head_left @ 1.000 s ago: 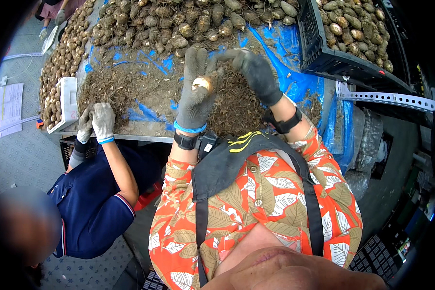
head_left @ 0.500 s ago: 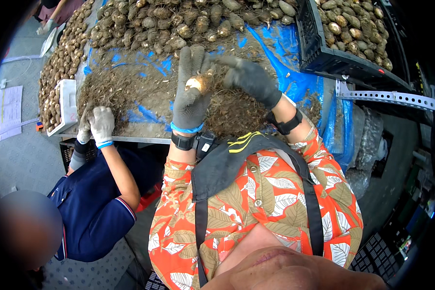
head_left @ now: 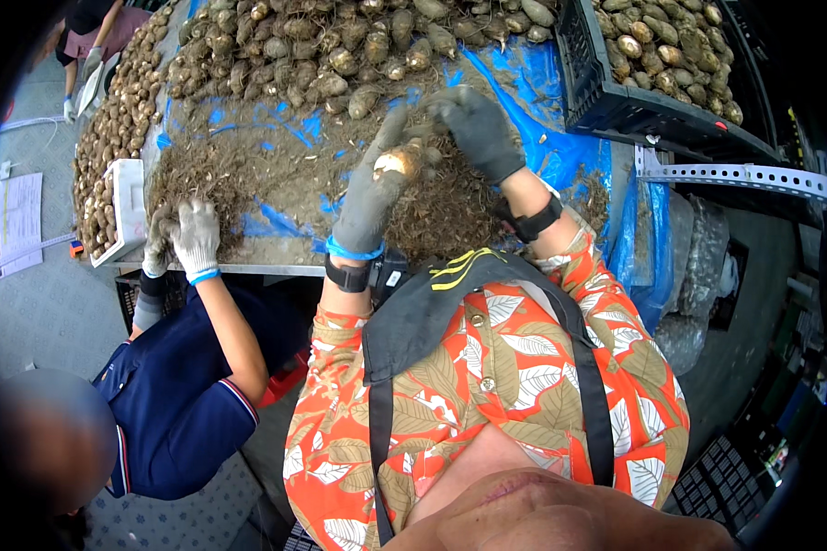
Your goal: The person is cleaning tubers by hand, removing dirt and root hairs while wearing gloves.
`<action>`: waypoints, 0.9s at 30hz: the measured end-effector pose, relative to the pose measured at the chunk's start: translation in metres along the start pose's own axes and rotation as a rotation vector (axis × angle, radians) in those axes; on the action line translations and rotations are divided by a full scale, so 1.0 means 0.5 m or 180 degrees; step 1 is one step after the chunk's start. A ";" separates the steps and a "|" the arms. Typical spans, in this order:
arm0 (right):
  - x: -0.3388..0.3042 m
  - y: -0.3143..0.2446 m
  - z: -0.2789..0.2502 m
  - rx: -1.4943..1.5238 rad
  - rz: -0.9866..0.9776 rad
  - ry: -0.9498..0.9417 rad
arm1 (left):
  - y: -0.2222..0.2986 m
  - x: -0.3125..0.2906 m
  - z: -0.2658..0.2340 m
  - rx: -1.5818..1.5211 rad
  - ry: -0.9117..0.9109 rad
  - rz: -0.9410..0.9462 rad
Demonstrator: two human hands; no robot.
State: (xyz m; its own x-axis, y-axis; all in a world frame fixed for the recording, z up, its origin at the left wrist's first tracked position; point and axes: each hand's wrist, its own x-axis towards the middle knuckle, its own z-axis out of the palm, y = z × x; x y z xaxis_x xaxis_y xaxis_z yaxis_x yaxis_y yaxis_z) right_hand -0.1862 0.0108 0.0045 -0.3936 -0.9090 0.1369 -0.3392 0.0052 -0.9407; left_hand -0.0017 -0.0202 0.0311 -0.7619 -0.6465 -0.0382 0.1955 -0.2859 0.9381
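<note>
My left hand [head_left: 369, 202], in a grey glove, grips a small brown taro corm [head_left: 396, 163] with a pale cut end showing. The corm is held just above a heap of loose brown root fibres [head_left: 446, 207] on the dirty blue-sheeted table. Close by, on the corm's far right side, is my right hand [head_left: 476, 133] in a dark grey glove, its fingers bent inward. Slight blur and the roots hide what lies between those fingertips. A large pile of hairy taro corms [head_left: 322, 46] covers the far part of the table.
A black crate of corms [head_left: 616, 106] stands at far right, beside a perforated metal bar [head_left: 735, 174]. At left, a co-worker's gloved hands [head_left: 188, 243] work near a white tray [head_left: 127, 207] and rows of paler corms [head_left: 119, 119]. Another person is at far left.
My left hand has tilted to the right, and the corm has shifted slightly right with it. My right hand has moved up a little, its fingers curling inward. The co-worker's hands have barely moved.
</note>
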 end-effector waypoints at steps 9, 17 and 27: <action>-0.062 -0.053 -0.010 0.1487 0.0330 -0.1306 | 0.007 0.013 -0.001 0.0299 0.0150 0.0538; 0.012 0.057 -0.030 0.0754 0.0115 -0.0083 | 0.008 0.011 0.001 0.0019 0.0118 0.0643; -0.047 -0.026 0.007 -0.1788 -0.1500 -0.0900 | 0.015 0.015 0.007 0.1749 0.0115 0.0735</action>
State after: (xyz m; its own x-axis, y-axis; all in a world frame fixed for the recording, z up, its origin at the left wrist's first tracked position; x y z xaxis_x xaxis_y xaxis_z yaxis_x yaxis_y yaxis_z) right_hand -0.1693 0.0308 0.0126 0.1061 -0.9389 0.3274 -0.8272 -0.2660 -0.4949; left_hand -0.0082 -0.0247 0.0392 -0.7145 -0.6747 0.1851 -0.0019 0.2665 0.9638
